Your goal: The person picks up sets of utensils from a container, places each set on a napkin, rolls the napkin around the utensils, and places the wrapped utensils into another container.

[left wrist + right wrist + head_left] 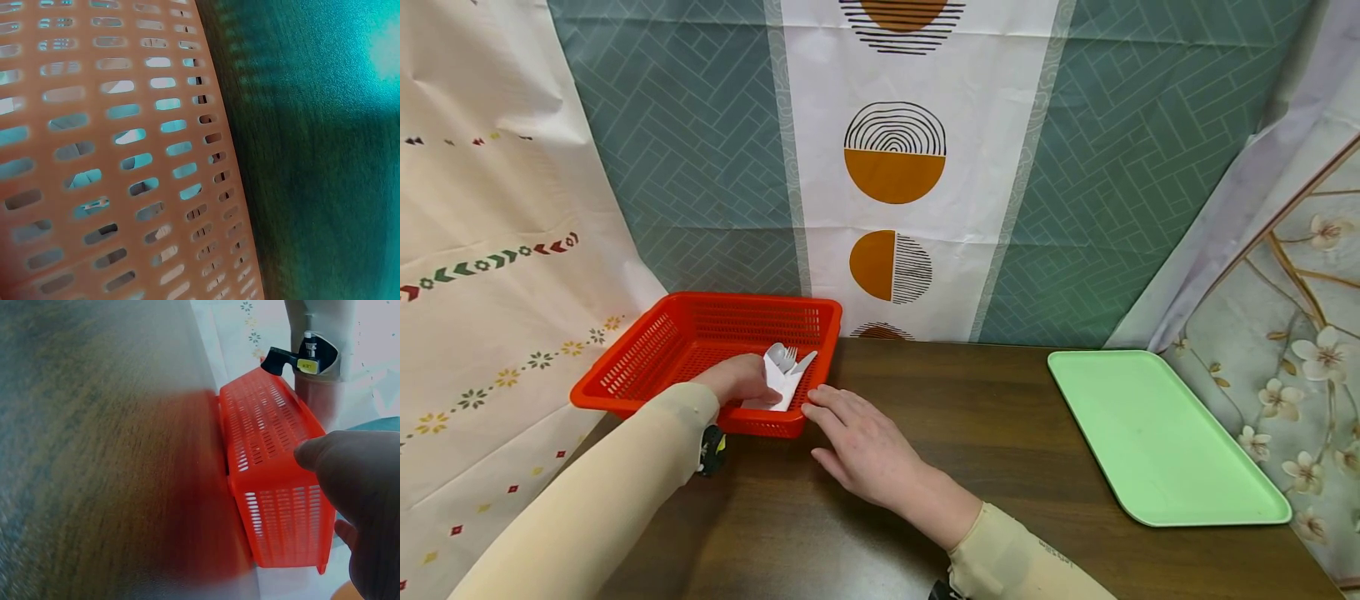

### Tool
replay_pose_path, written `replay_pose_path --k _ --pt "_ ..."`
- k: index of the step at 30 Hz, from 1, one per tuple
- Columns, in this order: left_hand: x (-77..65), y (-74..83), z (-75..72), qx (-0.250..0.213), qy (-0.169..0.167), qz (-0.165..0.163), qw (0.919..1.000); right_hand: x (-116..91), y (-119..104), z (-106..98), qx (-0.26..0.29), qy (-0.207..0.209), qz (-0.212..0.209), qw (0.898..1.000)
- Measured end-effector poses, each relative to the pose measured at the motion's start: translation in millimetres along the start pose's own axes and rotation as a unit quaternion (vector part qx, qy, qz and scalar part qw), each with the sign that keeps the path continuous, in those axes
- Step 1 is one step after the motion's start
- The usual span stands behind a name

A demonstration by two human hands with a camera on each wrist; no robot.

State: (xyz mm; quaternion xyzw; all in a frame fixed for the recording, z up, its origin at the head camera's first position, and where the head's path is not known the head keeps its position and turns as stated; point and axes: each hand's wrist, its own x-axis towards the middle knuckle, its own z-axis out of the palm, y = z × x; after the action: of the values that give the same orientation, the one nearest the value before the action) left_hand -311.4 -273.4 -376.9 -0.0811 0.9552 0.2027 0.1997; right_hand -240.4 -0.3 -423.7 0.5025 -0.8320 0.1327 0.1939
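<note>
A red plastic basket (pixel 760 304) with slotted walls stands at the back left of the table. Inside, near its right end, lies a white napkin (pixel 786 385) wrapped around a spoon (pixel 777 353), a fork (pixel 790 357) and a knife (pixel 807 361). My left hand (pixel 741 379) reaches over the front rim and pinches the napkin's left side, its fingertips partly hidden. In the left wrist view the basket wall (pixel 134 153) covers that hand. With relaxed fingers, my right hand (pixel 868 446) touches the basket's front right corner; its thumb side (pixel 350 469) shows in the right wrist view.
A light green tray (pixel 1165 433) lies at the right side of the brown wooden table (pixel 985 417). Patterned cloth (pixel 700 167) hangs behind the table and along both sides. A black wrist camera mount (pixel 711 450) sits under the left sleeve, close to the basket's front wall.
</note>
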Motion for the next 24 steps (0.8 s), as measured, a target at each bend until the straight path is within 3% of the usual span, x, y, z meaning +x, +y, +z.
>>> replay_pose_path --k 11,18,24 --pt "-9.3 0.5 -3.1 -0.017 -0.014 -0.001 0.9998 0.9 -0.1 0.9 0.006 -0.004 -0.002 1.0" --pt "-4.0 2.0 -5.3 -0.021 -0.01 0.003 0.9997 1.6 3.2 2.9 0.001 0.004 0.0 1.0" --pt "-4.8 7.6 -10.9 0.011 0.017 0.033 0.9992 -1.2 5.9 2.4 0.011 -0.007 0.023 1.0"
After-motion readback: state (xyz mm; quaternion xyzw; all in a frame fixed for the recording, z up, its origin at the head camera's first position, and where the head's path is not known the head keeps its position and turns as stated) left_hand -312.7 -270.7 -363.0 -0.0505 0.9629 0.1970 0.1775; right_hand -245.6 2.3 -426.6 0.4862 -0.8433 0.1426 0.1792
